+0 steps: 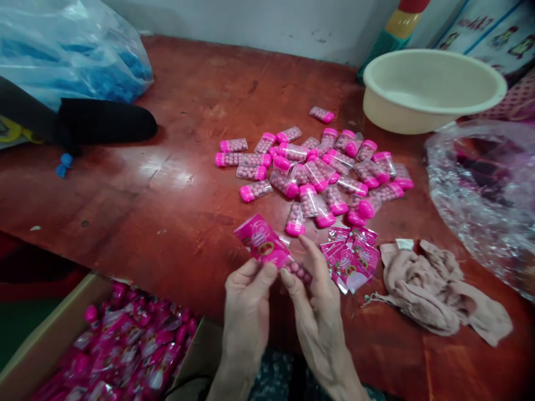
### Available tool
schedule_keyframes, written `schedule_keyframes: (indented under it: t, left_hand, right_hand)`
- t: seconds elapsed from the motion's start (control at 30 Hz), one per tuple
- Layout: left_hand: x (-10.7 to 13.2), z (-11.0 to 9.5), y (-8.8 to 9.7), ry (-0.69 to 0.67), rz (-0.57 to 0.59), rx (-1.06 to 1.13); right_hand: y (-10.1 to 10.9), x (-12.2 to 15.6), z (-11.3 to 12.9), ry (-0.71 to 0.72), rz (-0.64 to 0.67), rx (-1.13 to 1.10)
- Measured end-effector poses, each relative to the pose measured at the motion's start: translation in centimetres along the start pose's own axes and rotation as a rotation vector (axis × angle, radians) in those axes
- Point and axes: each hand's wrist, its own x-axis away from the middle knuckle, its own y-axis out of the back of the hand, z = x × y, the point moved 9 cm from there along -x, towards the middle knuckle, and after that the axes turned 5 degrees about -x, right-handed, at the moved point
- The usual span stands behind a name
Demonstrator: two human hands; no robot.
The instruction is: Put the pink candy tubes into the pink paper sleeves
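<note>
My left hand point(249, 298) is closed, pinching a pink printed sleeve point(264, 240) between thumb and fingers. In my right hand point(318, 306) lies a small clear candy container point(300, 272) filled with pinkish balls, partly hidden by the thumb. One end of the container meets the lower edge of the sleeve; whether it is inside cannot be seen. Beyond both hands a pile of similar candy containers point(309, 201) with bright pink caps is spread over the table. Just right of my right hand lies a small stack of flat pink sleeves point(351, 262).
A cardboard box point(45, 334) of pink-wrapped containers point(134, 340) stands below the table's front edge at left. Around the reddish table point(188, 111) are a crumpled beige cloth point(430, 289), a cream basin point(426, 111), clear plastic bags point(476, 189), a blue-filled bag point(96, 61) and a black object point(108, 120).
</note>
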Motion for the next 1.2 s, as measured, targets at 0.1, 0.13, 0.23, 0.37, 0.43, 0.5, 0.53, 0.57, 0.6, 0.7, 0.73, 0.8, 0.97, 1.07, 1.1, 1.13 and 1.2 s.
schedule_keyframes:
  t: [0.1, 0.13, 0.23, 0.37, 0.43, 0.5, 0.53, 0.57, 0.6, 0.7, 0.73, 0.8, 0.97, 1.07, 1.1, 1.13, 1.2]
  left_hand:
    - [0.7, 0.9, -0.2, 0.019, -0.028, 0.025]
    - [0.8, 1.1, 0.0, 0.015, -0.044, 0.025]
    - [0.8, 0.9, 0.4, -0.003, -0.083, -0.004]
    - [0.1, -0.7, 0.3, -0.066, -0.032, -0.03]
    - [-0.3, -1.2, 0.2, -0.06, 0.013, -0.067]
    - [-0.6, -1.1, 0.3, -0.036, 0.016, -0.105]
    - [-0.6, -1.0, 0.4, -0.032, 0.003, -0.109]
    - [-0.5, -0.9, 0.5, -0.037, -0.012, -0.104]
    - [-0.4, -0.7, 0.5, -0.04, -0.026, -0.093]
    - [0.5, 0.5, 0.3, 0.004, -0.051, -0.079]
    - [0.8, 0.9, 0.2, 0.029, -0.058, -0.084]
    - [1.3, 1.4, 0.2, 0.064, -0.07, -0.097]
    - [1.2, 1.4, -0.1, 0.048, -0.023, -0.085]
    - [0.7, 1.2, -0.4, 0.032, 0.035, -0.133]
    - [0.5, 1.1, -0.3, 0.024, 0.039, -0.146]
    - [0.3, 0.9, -0.2, 0.015, 0.038, -0.159]
    - [0.1, 0.5, 0.1, -0.021, 0.047, -0.198]
  right_hand:
    - [0.1, 0.3, -0.2, -0.009, -0.055, 0.008]
    - [-0.1, 0.3, -0.3, -0.014, -0.045, -0.003]
    - [-0.5, 0.2, -0.8, -0.057, -0.025, -0.082]
    - [-1.2, -0.1, -1.7, -0.164, 0.035, -0.263]
    - [-1.6, -0.1, -1.9, -0.196, 0.086, -0.306]
    - [-1.6, -0.1, -2.1, -0.211, 0.097, -0.281]
    - [-1.5, -0.1, -2.1, -0.211, 0.087, -0.251]
    - [-1.3, 0.0, -2.1, -0.204, 0.071, -0.218]
    - [-1.1, 0.2, -2.1, -0.189, 0.049, -0.183]
    - [-0.6, 0.7, -1.8, -0.138, -0.031, -0.084]
    - [-0.4, 1.0, -1.8, -0.123, -0.069, -0.057]
    - [-0.2, 1.4, -1.7, -0.103, -0.126, -0.026]
    - [-1.0, 1.2, -1.8, -0.072, -0.082, -0.124]
    - [-0.8, 0.7, -1.5, -0.051, -0.082, -0.15]
    - [-0.8, 0.4, -1.3, -0.03, -0.064, -0.123]
    - [-0.8, 0.2, -1.0, -0.005, -0.046, -0.08]
    - [-0.3, -0.3, -0.3, 0.054, -0.045, 0.014]
